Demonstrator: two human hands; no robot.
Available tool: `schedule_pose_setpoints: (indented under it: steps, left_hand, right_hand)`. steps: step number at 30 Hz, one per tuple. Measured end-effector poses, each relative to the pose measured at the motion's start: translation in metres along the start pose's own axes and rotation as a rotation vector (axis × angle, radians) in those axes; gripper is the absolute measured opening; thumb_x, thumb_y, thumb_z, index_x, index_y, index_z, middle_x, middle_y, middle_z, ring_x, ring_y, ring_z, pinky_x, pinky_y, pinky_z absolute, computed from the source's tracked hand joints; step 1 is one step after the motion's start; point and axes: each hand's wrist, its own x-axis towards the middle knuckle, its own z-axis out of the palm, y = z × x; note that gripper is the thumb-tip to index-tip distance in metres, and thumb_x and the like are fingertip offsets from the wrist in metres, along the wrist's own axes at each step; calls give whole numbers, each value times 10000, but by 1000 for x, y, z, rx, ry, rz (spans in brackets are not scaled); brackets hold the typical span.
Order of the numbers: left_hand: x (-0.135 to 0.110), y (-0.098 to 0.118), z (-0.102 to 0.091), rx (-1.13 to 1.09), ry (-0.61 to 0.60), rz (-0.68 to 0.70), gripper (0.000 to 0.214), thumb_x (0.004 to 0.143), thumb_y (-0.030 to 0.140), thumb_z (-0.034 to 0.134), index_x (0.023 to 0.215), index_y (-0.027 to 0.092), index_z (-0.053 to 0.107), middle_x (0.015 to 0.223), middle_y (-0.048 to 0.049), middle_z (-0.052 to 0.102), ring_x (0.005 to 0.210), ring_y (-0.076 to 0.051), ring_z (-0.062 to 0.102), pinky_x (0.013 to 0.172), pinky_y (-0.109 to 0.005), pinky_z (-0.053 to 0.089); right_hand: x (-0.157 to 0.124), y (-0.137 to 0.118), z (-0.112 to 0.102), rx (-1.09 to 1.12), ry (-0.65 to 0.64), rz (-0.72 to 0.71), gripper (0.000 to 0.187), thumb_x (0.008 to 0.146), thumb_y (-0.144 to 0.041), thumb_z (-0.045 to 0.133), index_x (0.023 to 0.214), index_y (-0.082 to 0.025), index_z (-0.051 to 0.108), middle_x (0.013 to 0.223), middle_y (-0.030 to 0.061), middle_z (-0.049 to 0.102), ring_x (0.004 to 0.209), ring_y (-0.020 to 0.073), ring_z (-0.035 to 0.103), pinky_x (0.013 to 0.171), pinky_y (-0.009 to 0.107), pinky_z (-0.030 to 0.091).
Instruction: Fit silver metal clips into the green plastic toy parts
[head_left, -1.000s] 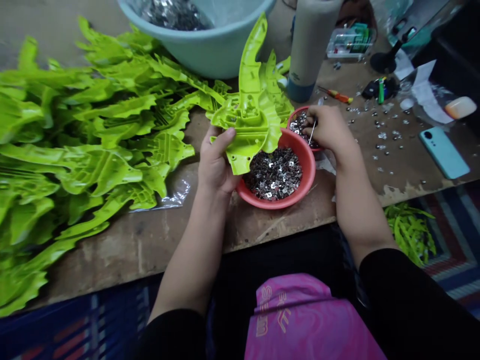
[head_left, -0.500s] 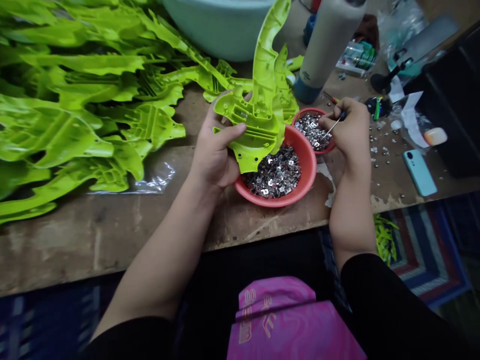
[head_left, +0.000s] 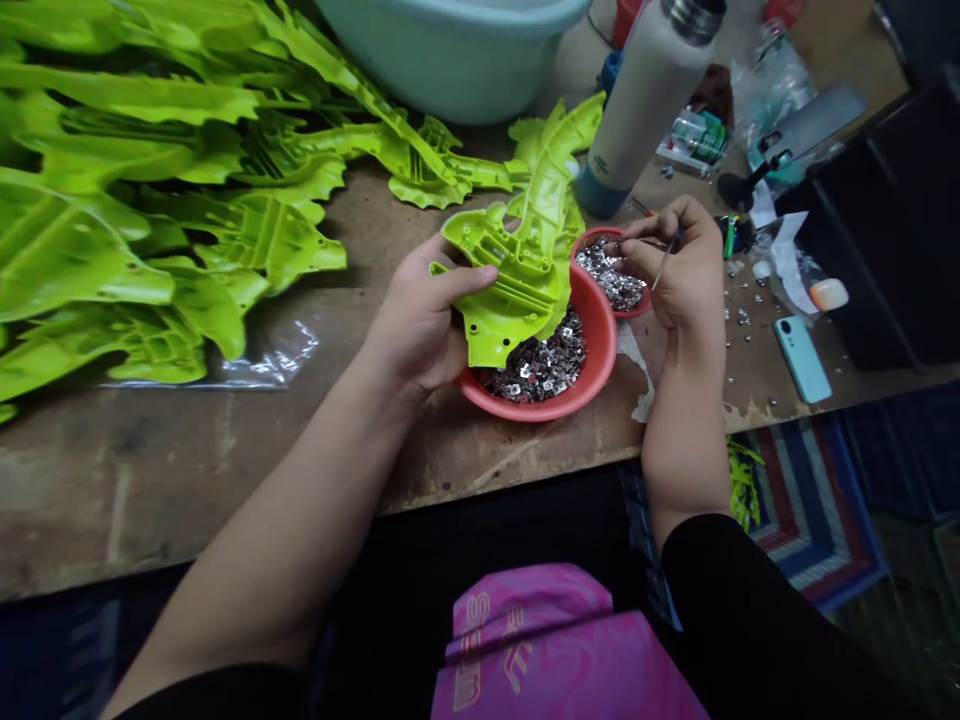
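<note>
My left hand [head_left: 424, 315] grips a lime-green ribbed plastic shell [head_left: 510, 325], its thumb lying across the open inner face. The shell is tilted over a red bowl [head_left: 604, 365] of small square metal clips [head_left: 544, 372] and hides part of it. My right hand [head_left: 690, 265] is closed around a thin metal rod-like tool [head_left: 663, 262]; its exact kind is unclear. The fingertips of that hand are at the edge of a smaller red basket [head_left: 640, 308] filled with shiny metal bits [head_left: 611, 275]. Whether a bit is pinched between them cannot be made out.
A heap of green shells [head_left: 150, 190] covers the left side, partly on clear plastic [head_left: 277, 360]. Behind stand a pale green tub [head_left: 457, 75] and a white bottle [head_left: 637, 100]. At right lie a phone [head_left: 802, 360], loose metal bits and a black box [head_left: 885, 230].
The green shell has tilted, its long arm leaning farther away and lower. My right hand's fingers have shifted at the small basket, and the rod has swung steeper. The whole view has shifted slightly.
</note>
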Motion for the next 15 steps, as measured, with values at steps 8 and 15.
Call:
schedule_pose_setpoints:
  steps: [8,15]
  left_hand:
    - [-17,17,22,-38,-91,-276,425,624,110,758,1045,168,753,1154,-106,861,1374,-443,742,1226,-653,619]
    - [-19,18,22,20,-220,-337,643,561,106,716,1204,119,692,1184,-146,849,1266,-463,771,1216,-697,575]
  right_hand:
    - [-37,-53,39,-68,-93,-519,318,1043,-363,732,826,-289,512,1013,16,858,1009,211,828,945,458,711]
    - [-51,-76,46,-170,-259,-654,308,1086,-326,694,813,-307,553,1089,-21,876,955,192,833,834,407,703]
